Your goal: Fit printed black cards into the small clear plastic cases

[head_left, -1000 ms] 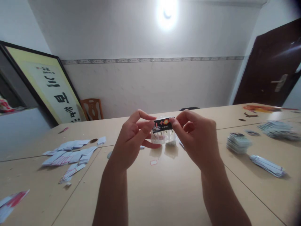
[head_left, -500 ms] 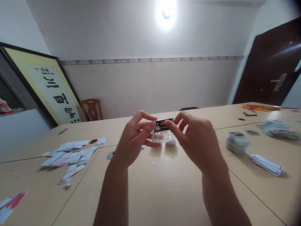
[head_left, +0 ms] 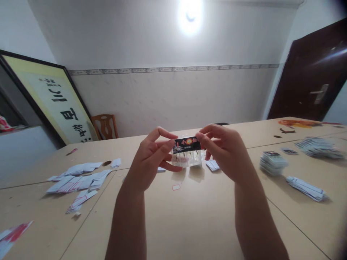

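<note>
A small clear plastic box (head_left: pixel 189 159) hangs over the middle of the table, with small dark and gold bits showing inside. Across its upper front lies a black label (head_left: pixel 187 145) with red and orange print. My left hand (head_left: pixel 153 160) is closed on the box's left side, thumb at the label's left end and lower fingers beneath. At the label's upper right corner, my right hand (head_left: pixel 226 150) pinches between thumb and index finger. Below the box, a small white sticker with a red border (head_left: pixel 176 187) lies on the table.
Loose white paper slips (head_left: pixel 76 178) spread over the left. On the right stand a stack of clear packs (head_left: pixel 273 163), a bundle of folded white papers (head_left: pixel 305 188) and a wider pile of packs (head_left: pixel 318 147). Another paper bundle (head_left: pixel 213 165) lies behind my right hand.
My right thumb has slid from the label's middle to its right end, so more of the print shows. Both hands and the box have shifted slightly left.
</note>
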Demonstrator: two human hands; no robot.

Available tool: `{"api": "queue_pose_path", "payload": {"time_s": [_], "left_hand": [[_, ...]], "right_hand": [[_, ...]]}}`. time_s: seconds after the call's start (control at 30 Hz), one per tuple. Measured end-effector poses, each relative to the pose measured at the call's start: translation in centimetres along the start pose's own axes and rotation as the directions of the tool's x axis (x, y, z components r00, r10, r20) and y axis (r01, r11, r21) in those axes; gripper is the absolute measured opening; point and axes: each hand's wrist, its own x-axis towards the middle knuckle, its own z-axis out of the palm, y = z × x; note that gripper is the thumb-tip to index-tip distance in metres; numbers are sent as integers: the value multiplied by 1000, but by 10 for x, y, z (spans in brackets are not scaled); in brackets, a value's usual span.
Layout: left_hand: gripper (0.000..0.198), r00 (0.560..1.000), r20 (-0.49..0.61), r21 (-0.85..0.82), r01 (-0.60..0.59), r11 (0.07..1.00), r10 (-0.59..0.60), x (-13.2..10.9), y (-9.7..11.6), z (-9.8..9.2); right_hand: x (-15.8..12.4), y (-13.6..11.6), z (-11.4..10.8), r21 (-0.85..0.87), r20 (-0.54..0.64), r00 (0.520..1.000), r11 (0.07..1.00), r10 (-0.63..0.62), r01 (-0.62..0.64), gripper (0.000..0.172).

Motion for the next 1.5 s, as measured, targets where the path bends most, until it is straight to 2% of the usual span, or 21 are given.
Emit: {"api": "queue_pose_path", "payload": {"time_s": [0.2,0.47,0.8,1.0,1.17,1.23,1.4,1.5], "left_hand": [[28,997,-77,-12,-19,1000,17,-1,1,3],[36,999,9,-53,-40,998,41,0,-1,-9],[35,995,95,-138,-26,990,39,-2,-1,-13],[34,998,51,-202,-35,979,46,6,-8,-16],[39,1000,4,-253,-6,967,8,13,-14,-19],[42,1000,-29,-267,3,964,-11,15,-16,-19],[48,998,-65,-235,-1,972,-15,19,-19,-22],[48,997,-81,-166,-10,986,-4,22,-21,-24]], "right_hand": [[0,1,0,57,30,999,998,15,-17,27],[-2,3,-3,152,145,989,987,25,-47,29],[1,8,-10,220,231,973,974,10,-62,28],[0,4,0,115,155,987,992,33,-51,38],[1,0,26,-148,23,999,989,23,-19,51],[2,1,32,-212,41,999,977,23,-14,62],[8,10,38,-245,154,987,969,55,-16,99],[12,17,40,-265,185,980,964,68,-17,99]]}}
